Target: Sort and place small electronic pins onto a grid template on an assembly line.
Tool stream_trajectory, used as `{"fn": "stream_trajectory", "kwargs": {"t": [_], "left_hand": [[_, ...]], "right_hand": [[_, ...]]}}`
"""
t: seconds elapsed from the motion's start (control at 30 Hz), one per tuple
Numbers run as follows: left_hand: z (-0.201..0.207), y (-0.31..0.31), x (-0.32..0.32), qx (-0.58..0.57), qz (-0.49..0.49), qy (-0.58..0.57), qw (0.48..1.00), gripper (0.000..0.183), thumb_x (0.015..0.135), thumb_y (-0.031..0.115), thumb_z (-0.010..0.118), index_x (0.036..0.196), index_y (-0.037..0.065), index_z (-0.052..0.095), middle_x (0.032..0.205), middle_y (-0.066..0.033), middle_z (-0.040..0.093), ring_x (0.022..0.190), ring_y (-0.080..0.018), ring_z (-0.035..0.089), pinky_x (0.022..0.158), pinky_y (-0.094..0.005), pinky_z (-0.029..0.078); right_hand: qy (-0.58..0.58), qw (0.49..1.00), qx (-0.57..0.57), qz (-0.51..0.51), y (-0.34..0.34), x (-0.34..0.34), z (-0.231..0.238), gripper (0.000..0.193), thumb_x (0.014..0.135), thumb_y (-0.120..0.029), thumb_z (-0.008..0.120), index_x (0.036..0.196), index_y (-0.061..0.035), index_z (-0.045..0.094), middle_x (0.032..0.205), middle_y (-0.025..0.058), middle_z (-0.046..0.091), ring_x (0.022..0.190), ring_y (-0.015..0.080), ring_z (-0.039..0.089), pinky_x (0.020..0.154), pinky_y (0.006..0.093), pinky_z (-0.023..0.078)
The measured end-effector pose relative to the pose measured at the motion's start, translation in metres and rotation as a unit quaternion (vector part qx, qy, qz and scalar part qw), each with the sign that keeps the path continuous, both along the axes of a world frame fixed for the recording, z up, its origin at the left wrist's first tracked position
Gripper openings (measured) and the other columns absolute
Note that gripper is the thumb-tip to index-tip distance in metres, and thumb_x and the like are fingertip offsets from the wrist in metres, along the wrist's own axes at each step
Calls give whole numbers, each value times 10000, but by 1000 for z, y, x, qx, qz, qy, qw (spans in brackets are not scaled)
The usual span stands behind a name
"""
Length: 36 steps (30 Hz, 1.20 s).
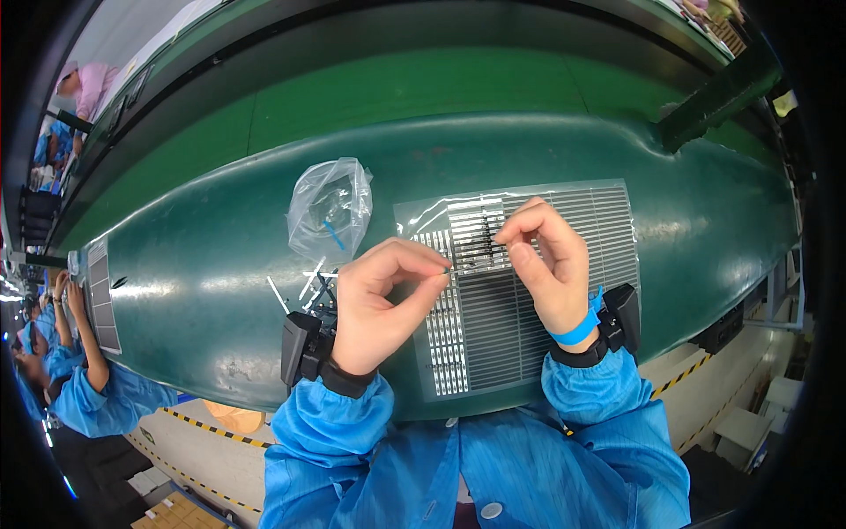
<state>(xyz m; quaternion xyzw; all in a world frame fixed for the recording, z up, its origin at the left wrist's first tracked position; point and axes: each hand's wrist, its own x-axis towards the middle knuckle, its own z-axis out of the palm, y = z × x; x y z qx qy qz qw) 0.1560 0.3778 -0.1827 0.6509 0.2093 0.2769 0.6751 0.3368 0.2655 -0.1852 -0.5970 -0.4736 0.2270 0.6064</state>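
My left hand [379, 300] is closed in a pinch, thumb against forefinger, over the striped sheet; a tiny dark bit shows at the fingertips, too small to name. To its right, my right hand [555, 264] curls with thumb and forefinger drawn together; whatever they hold, if anything, cannot be made out. Under both hands lies a clear-edged sheet [608, 220] with rows of dark and grey stripes. Silvery strips with small dark marks [445, 353] cover its left side, and another silvery block [476, 212] lies near its top, by my right fingertips.
A crumpled clear plastic bag [330, 207] sits left of the sheet, with loose thin strips [313, 286] beside my left wrist. All lie on a green table [203, 282]. At the far left, a co-worker in a blue sleeve [106, 406] reaches toward another panel [104, 304].
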Motion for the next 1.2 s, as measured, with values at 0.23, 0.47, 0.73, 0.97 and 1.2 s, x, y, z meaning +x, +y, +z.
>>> {"fn": "stream_trajectory", "kwargs": {"t": [0.23, 0.47, 0.73, 0.97, 1.2], "left_hand": [[0, 1, 1, 77, 19, 34, 996, 116, 836, -92, 676, 929, -27, 648, 1007, -127, 664, 944, -182, 656, 844, -300, 538], [15, -3, -13, 176, 110, 43, 977, 179, 843, -137, 612, 998, -48, 608, 1044, -157, 677, 998, -201, 670, 880, -312, 545], [48, 18, -33, 323, 276, 124, 897, 169, 913, -124, 532, 1050, -43, 590, 1026, -143, 701, 977, -178, 684, 891, -291, 530], [36, 34, -46, 554, 178, 162, 797, 360, 808, -158, 513, 1143, -37, 561, 1203, -176, 657, 1087, -345, 657, 953, -408, 513], [27, 48, -59, 669, 53, 248, 699, 494, 737, -131, 585, 1194, 25, 480, 1408, -170, 537, 1275, -338, 555, 1131, -543, 295]], "right_hand": [[-21, 999, -2, 25, 1, -3, 9, 78, 815, 14, 679, 855, -10, 617, 849, 60, 602, 779, 167, 588, 719, 289, 483], [19, 998, 24, -61, -2, -5, 3, 74, 854, 13, 640, 855, -12, 570, 839, 41, 536, 788, 132, 499, 756, 259, 420], [11, 996, 27, -80, 0, -6, 2, 83, 856, -9, 645, 848, -17, 563, 824, 36, 529, 774, 131, 485, 740, 262, 412], [-14, 996, 34, -87, 1, -4, 0, 77, 847, -13, 660, 850, -15, 583, 814, 48, 554, 753, 141, 516, 718, 266, 435], [-18, 995, 40, -86, 1, -5, 1, 83, 847, -16, 670, 852, -14, 588, 815, 51, 563, 746, 138, 529, 706, 264, 442]]}}
